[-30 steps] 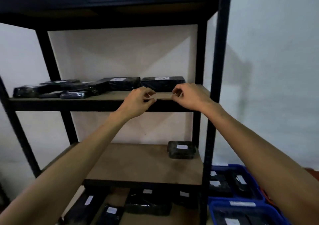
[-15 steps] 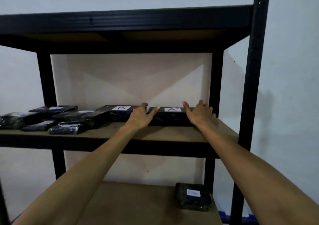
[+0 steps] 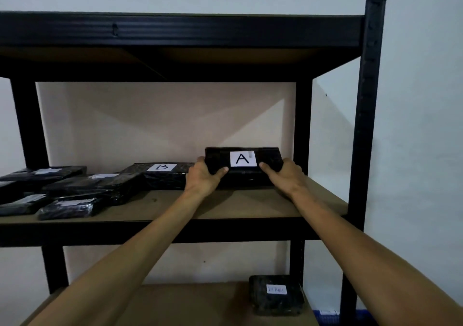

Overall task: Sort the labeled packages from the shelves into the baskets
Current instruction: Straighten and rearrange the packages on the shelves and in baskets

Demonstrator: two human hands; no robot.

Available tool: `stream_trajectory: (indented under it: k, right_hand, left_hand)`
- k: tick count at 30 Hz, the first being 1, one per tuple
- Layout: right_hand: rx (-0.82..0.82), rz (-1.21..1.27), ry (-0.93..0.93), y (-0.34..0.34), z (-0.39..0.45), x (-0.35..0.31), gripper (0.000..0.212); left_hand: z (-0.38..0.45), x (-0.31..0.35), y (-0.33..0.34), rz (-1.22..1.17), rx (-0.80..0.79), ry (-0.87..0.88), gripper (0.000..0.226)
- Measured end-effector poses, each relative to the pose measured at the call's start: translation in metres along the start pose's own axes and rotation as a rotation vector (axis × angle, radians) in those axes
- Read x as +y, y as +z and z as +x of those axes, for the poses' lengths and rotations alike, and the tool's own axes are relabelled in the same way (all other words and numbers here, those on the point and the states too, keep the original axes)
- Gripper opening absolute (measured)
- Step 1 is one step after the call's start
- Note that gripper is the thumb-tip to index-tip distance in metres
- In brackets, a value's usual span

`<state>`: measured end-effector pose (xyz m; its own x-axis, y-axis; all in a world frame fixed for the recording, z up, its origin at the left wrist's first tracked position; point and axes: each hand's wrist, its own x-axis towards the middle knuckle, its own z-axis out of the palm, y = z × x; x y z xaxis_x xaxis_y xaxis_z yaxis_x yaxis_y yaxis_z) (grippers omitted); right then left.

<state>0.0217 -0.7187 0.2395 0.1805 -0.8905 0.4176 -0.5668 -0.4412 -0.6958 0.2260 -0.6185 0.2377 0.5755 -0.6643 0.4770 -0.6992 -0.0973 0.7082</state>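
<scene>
Packages line the middle shelf (image 3: 250, 205), left to right: a loose cluster of black wrapped packs (image 3: 82, 188) at far left, then package B (image 3: 162, 175) lying flat, label up, then package A (image 3: 244, 165) at the right end near the rear post.

Left hand (image 3: 204, 178) clamps A's left end, thumb on the front face beside the label, fingers wrapped behind. Right hand (image 3: 283, 175) mirrors it on the right end. Both curled round the package, neither free.

A is tipped up so its label face points at the camera; rear edge raised, lower front edge looks at or just off the shelf board, can't tell which. Long axis runs left-right, parallel to the shelf front, spanning hand to hand. Left end sits just beside B, possibly touching.

My read: next is pulling straight toward the body, clear of B. Baskets not visible apart from a blue sliver (image 3: 325, 314) bottom right. Another labelled pack (image 3: 275, 295) sits on the lower shelf, label unreadable.
</scene>
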Motion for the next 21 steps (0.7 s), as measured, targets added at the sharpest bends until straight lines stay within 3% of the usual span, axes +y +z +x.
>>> stream_trajectory:
  k: [9,17,21]
  right_hand:
    - [0.228,0.217,-0.202,-0.008,-0.019,-0.012,0.067]
    - [0.246,0.224,-0.212,-0.011,-0.020,-0.012,0.069]
    - [0.284,0.176,-0.136,-0.016,-0.010,-0.015,0.071]
  left_hand:
    - [-0.016,0.008,-0.010,-0.292,0.188,0.225,0.078]
    - [-0.015,0.008,-0.007,-0.274,0.176,0.234,0.078]
    - [-0.004,0.017,0.002,-0.160,0.111,0.216,0.066]
